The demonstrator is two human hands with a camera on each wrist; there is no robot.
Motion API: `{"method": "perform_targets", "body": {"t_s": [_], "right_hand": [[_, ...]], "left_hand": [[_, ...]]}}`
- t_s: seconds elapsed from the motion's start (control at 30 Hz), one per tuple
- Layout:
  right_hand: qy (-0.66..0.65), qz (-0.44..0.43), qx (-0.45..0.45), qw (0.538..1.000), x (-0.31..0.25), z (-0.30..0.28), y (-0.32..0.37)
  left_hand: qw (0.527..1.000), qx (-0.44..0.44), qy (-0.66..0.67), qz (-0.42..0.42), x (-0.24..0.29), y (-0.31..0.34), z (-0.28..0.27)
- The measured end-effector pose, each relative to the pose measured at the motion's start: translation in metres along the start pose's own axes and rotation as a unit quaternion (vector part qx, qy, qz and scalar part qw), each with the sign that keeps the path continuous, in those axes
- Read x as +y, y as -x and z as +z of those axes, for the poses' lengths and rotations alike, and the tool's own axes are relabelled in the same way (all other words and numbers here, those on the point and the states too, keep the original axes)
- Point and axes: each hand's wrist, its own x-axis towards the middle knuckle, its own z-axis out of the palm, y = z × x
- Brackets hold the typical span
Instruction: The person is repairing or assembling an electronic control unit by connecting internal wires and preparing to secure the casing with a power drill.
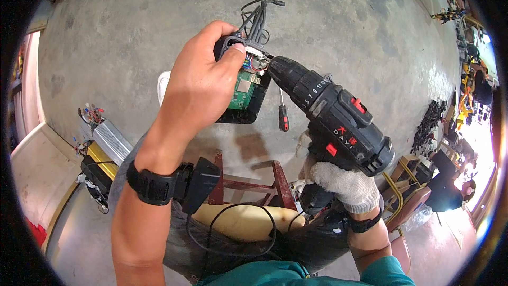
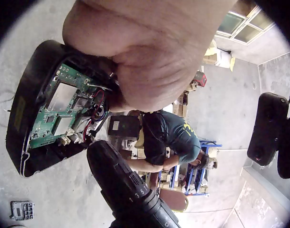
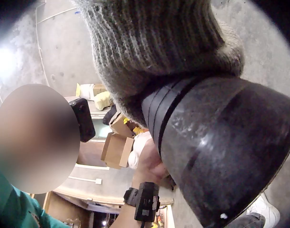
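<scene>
My bare left hand (image 1: 206, 77) grips a black plastic housing (image 1: 244, 116) by its upper end, thumb over the edge. Inside the housing lies a green circuit board (image 2: 59, 114), with thin coloured wires (image 2: 99, 107) beside it. A bundle of grey cables (image 1: 257, 24) comes out of the housing's top. My right hand (image 1: 346, 185), in a white knit glove, holds a black cordless drill (image 1: 338, 119) by its handle. The drill's chuck (image 2: 107, 156) points at the housing's edge near the wires, and its tip meets that edge in the head view.
A screwdriver (image 1: 284, 116) appears below the housing on the concrete floor. A dark red wooden stool frame (image 1: 248, 185) stands between the legs. Metal and yellow units (image 1: 108, 140) with wires lie at left. Another person (image 2: 168, 137) bends near blue shelves in the left wrist view.
</scene>
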Motion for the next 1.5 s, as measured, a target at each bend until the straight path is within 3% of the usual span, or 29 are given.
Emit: {"method": "perform_targets", "body": {"t_s": [0.77,0.87,1.07,1.17,1.23,1.5], "right_hand": [[-0.013,-0.014,0.013,1.000,-0.006,0.008,-0.001],[-0.013,-0.024,0.010,1.000,-0.006,0.009,-0.001],[0.047,-0.054,0.012,0.997,-0.001,0.006,-0.003],[0.013,-0.038,0.027,0.999,-0.007,0.012,-0.003],[0.003,-0.043,0.026,0.999,-0.004,0.011,-0.002],[-0.032,-0.052,0.021,0.998,-0.005,0.012,-0.001]], "left_hand": [[0.998,-0.034,-0.040,-0.020,0.003,0.004,0.000],[0.999,-0.002,-0.028,0.019,0.001,0.004,0.003],[0.999,-0.005,-0.043,0.010,0.002,0.004,0.001],[0.996,-0.020,-0.086,-0.014,0.004,0.005,0.000],[0.995,0.004,-0.088,0.044,0.001,0.005,0.002],[0.995,0.008,-0.092,0.043,0.008,0.008,0.004]]}}
